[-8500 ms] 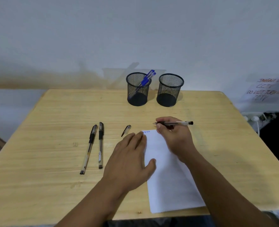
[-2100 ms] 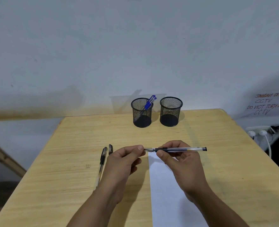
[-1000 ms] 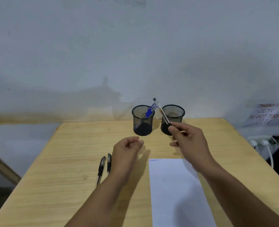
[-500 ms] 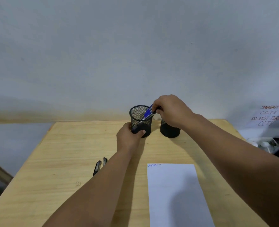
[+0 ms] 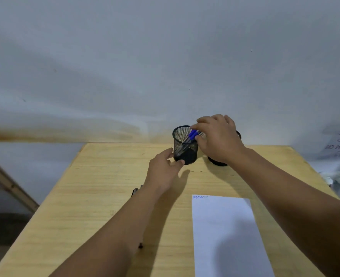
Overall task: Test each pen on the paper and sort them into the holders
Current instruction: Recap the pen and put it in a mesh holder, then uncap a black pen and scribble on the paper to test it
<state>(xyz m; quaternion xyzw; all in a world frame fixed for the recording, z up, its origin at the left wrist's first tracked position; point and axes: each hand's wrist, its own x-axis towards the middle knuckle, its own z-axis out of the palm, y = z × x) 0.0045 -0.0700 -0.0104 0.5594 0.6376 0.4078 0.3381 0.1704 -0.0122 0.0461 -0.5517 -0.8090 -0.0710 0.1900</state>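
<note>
Only two mesh holders [image 5: 185, 144], left hand [image 5: 163, 172] gripping one, right hand [image 5: 219, 136] unclear.

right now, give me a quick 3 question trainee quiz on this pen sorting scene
1. True or false: the left hand grips the base of the left mesh holder.
2. Which holder shows blue-capped pens? A the left one, B the right mesh holder, C neither
3. Fill in: the test marks sit at the paper's top ____ corner.

Key: 1 true, thumb and fingers curl round it. 2 A, with the right hand at their tops; whether it grips one is unclear. 3 left.
</note>
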